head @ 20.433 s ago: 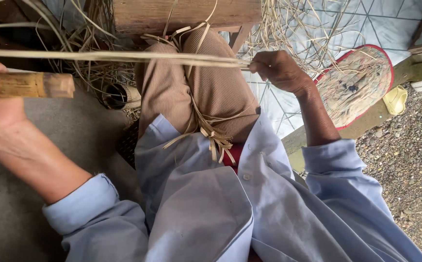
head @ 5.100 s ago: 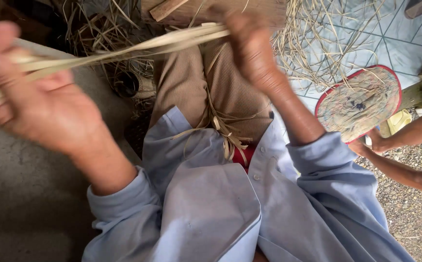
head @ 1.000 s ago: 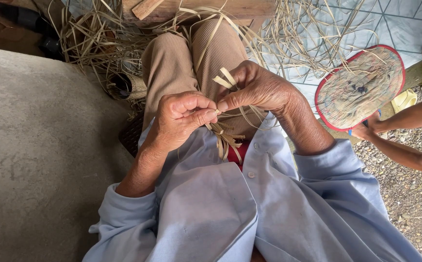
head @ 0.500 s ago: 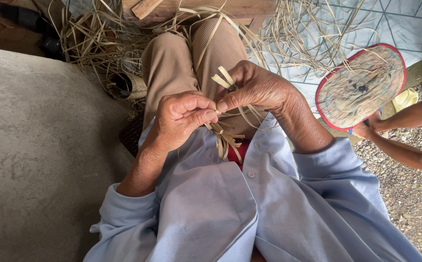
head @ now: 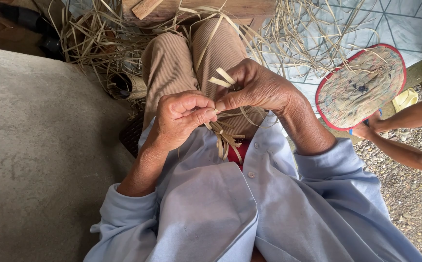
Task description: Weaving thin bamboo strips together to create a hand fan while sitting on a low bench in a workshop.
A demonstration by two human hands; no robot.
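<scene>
We look down over a pale blue shirt [head: 230, 213] and ribbed tan trousers [head: 172, 63], our lap filling the middle of the view. To our left runs a broad grey concrete slab [head: 36, 155]. Ahead, a heap of loose dry straw strips [head: 99, 43] spreads across the pale tiled floor [head: 405, 24] and around a wooden stool [head: 211, 7]. At the right lies a round woven fan with a red rim [head: 361, 87], and another person's forearms [head: 405, 140] reach in beside it above the gravel [head: 410, 194].

Over our lap, our right hand [head: 262, 90] and left hand [head: 179, 121] meet, fingertips touching. Both are closed in a pinch on the same thin flat straw strips [head: 223, 80]: the left thumb and forefinger press together at the joint, while the right-hand fingers curl over the short cut ends that stick up just above the knuckles. Below the pinch, the loose tails of the strips [head: 228, 143] hang against the shirt's open front, where a patch of red cloth [head: 237, 150] shows.
</scene>
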